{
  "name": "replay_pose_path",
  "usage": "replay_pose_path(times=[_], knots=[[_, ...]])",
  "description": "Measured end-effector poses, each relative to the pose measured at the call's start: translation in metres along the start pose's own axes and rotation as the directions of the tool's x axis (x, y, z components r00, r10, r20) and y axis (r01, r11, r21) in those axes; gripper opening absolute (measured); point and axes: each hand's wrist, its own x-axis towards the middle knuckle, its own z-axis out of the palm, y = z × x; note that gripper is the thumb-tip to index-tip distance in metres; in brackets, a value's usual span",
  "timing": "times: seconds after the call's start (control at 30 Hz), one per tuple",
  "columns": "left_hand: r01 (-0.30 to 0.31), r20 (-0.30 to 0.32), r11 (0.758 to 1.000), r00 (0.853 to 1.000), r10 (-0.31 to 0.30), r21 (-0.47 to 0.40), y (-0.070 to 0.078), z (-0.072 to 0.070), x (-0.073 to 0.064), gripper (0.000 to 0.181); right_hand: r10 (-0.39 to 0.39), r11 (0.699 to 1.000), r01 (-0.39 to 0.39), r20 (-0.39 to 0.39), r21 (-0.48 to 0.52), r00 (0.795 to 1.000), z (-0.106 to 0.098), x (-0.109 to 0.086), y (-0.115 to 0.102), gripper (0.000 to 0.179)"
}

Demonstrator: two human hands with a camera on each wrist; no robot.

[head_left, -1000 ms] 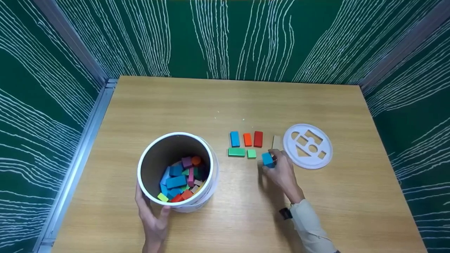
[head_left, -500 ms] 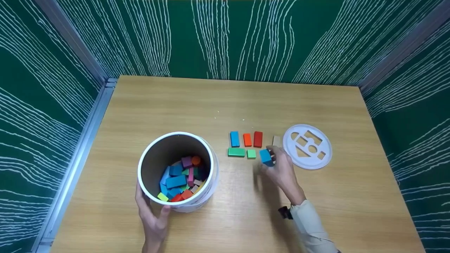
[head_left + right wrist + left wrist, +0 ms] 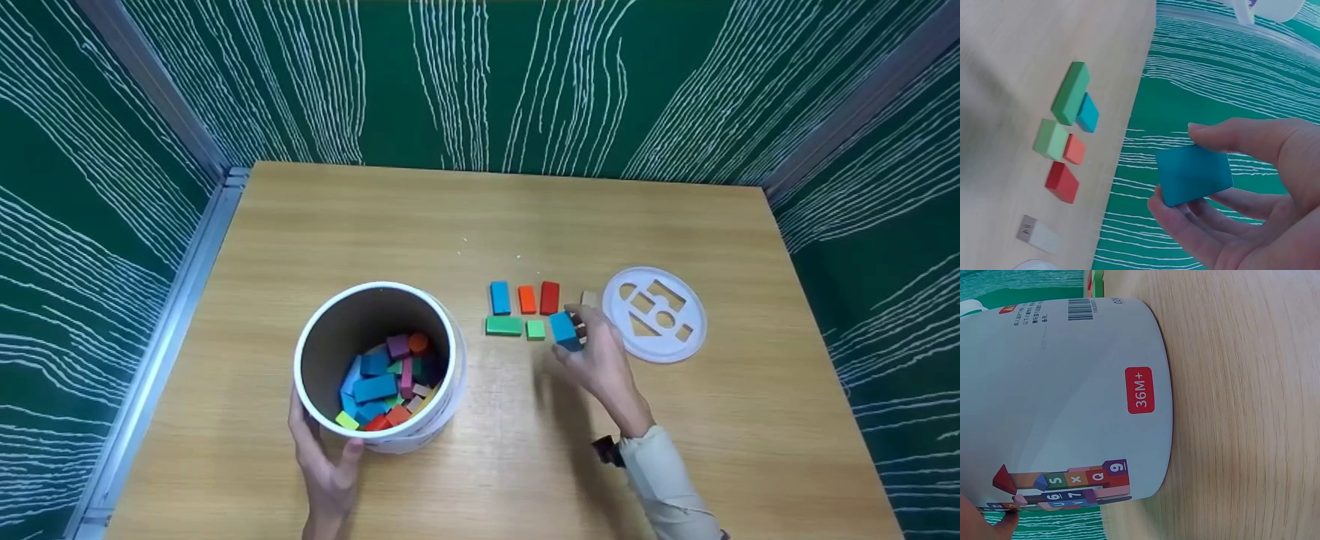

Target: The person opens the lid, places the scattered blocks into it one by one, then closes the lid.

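Observation:
My right hand [image 3: 600,360] pinches a blue block [image 3: 562,330] between thumb and fingers, raised above the table. The right wrist view shows the same blue block [image 3: 1193,174] with the thumb on one side and fingers on the other. My left hand [image 3: 326,476] grips the white bucket [image 3: 379,286] at its near left side, the thumb by the rim and the fingers partly hidden behind the wall. Inside the bucket lie several coloured blocks [image 3: 376,388]. The left wrist view shows the bucket's printed side [image 3: 1084,394] and a bit of the left hand [image 3: 982,526].
Left of the right hand lie a blue block [image 3: 500,298], an orange block [image 3: 527,299], a red block [image 3: 550,298], a green block [image 3: 503,325] and a light green block [image 3: 535,329]. A pale block [image 3: 590,298] is beside the white lid [image 3: 694,330] with shaped holes.
My right hand has moved slightly left and away from me with the blue block, toward the laid-out blocks. The left hand and the bucket have stayed in place.

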Motion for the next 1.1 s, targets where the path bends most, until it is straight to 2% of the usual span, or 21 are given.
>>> replay_pose_path(times=[0.17,0.47,0.77,1.1], knots=[[-0.022,-0.006,1.0,1.0,0.022,0.01,-0.001,0.001,0.0,0.083,-0.066,0.998,0.066,-0.05,0.01,0.997,-0.004,-0.001,-0.011,0.057],[0.038,0.004,0.999,0.999,-0.038,0.017,0.003,0.0,0.001,0.085,-0.073,0.997,0.074,-0.019,0.019,0.997,-0.011,-0.002,-0.036,0.056],[0.011,0.0,1.0,1.0,-0.011,0.029,0.0,0.001,0.001,0.085,-0.117,0.993,0.118,-0.016,0.006,0.993,-0.013,-0.003,-0.056,0.058],[0.003,-0.005,1.0,1.0,-0.003,0.021,0.001,0.001,0.0,0.083,-0.244,0.97,0.245,-0.078,0.004,0.967,-0.015,-0.007,-0.08,0.054]])
